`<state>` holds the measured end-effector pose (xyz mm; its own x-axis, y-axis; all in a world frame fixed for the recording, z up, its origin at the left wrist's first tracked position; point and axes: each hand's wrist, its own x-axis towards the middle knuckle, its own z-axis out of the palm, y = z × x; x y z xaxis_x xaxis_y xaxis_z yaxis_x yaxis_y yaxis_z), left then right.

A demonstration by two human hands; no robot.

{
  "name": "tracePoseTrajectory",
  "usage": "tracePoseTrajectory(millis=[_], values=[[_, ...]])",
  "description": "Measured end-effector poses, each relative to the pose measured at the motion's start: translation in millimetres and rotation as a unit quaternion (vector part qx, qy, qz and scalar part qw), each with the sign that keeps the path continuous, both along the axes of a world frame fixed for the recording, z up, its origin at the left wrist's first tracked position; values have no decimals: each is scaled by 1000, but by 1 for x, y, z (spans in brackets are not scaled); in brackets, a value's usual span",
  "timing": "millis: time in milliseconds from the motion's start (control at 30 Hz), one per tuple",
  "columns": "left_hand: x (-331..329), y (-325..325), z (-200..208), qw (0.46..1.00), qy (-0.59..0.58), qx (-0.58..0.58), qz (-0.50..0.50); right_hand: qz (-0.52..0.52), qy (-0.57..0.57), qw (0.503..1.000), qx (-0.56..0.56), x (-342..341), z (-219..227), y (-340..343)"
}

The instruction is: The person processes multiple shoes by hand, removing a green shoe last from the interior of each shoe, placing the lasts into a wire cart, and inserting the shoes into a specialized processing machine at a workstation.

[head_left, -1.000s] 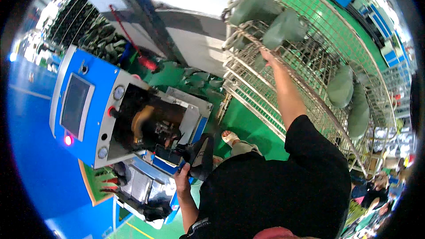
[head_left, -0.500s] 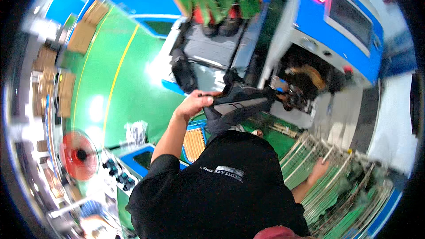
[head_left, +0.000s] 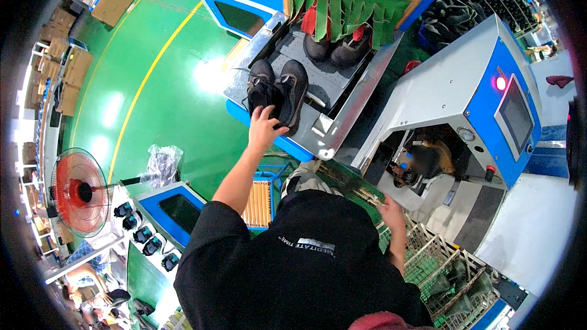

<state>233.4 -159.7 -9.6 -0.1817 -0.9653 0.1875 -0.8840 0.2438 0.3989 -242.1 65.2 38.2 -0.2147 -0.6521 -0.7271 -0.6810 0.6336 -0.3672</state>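
Observation:
Two dark shoes stand side by side at the near end of a grey conveyor: a left shoe [head_left: 259, 79] and a right shoe [head_left: 295, 88]. At their heel ends is my left hand [head_left: 264, 128], fingers and thumb apart and touching or just over the heels. It does not appear to grip either one. My right hand [head_left: 392, 212] is low on the right, between a wire rack [head_left: 428, 253] and the blue and grey machine [head_left: 449, 85]. Its fingers look loosely apart, with nothing seen in them. Farther along the conveyor, another pair of dark shoes [head_left: 318, 49] sits beneath a green strip curtain [head_left: 342, 18].
The machine has a screen [head_left: 515, 116], a lit red lamp and an open front cavity. A red fan [head_left: 79, 192] stands at left beside a blue-framed unit [head_left: 177, 211]. Another person [head_left: 92, 284] is at lower left. Dark shoes fill a bin [head_left: 452, 18] behind the machine.
The dark shoe that my left hand held in the air now stands on the conveyor next to the other one. My right hand has moved up from over the rack toward the machine.

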Motion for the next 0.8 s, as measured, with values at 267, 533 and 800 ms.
tracePoseTrajectory(millis=[267,533,800], values=[[-16,-17,6,993,-52,87,55,53,-41,997,38,12,9,-3],[22,13,27,986,-105,130,12,138,15,990,-4,-6,-1,14],[100,191,141,983,-74,156,57,207,-13,978,9,-41,-60,52]])
